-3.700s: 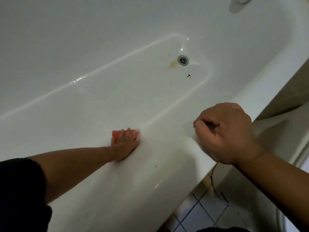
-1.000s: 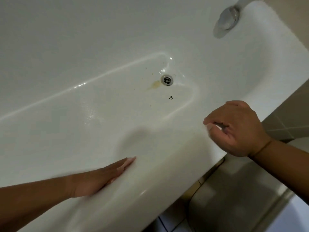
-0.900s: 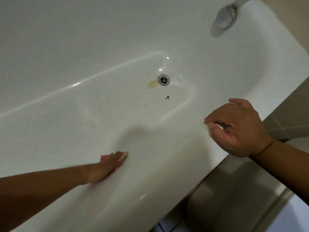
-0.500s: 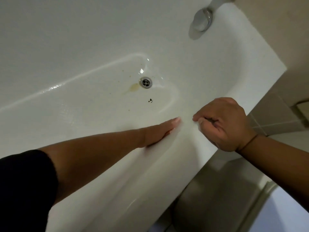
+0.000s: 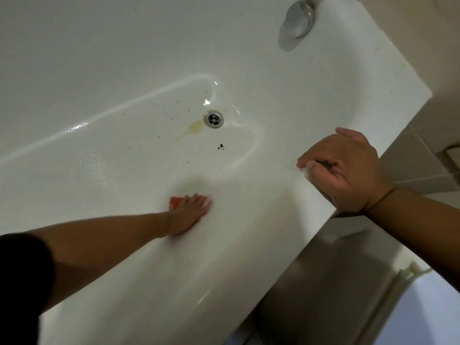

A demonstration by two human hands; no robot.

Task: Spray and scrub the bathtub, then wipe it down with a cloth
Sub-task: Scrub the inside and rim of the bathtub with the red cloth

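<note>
The white bathtub [image 5: 124, 70] fills most of the view, its floor wet and glossy. My left hand [image 5: 186, 217] reaches down into it and presses a red sponge [image 5: 174, 201] flat against the near inner wall, fingers straight over the sponge; only the sponge's upper left corner shows. My right hand [image 5: 348, 170] sits on the near rim to the right, fingers curled over the rim's inner edge. A yellowish stain [image 5: 196, 127] lies just left of the metal drain [image 5: 214, 119], with small brown specks around it and a dark speck [image 5: 220, 147] below.
A chrome fitting [image 5: 298, 18] is mounted on the tub's far end wall at top right. Beige wall tiles [image 5: 423, 158] stand beyond the tub's end. The tub's grey side panel [image 5: 323, 282] drops away at lower right.
My left hand has slid back left and down along the near wall from beside my right hand, and the red sponge shows again. My right hand stays on the rim.
</note>
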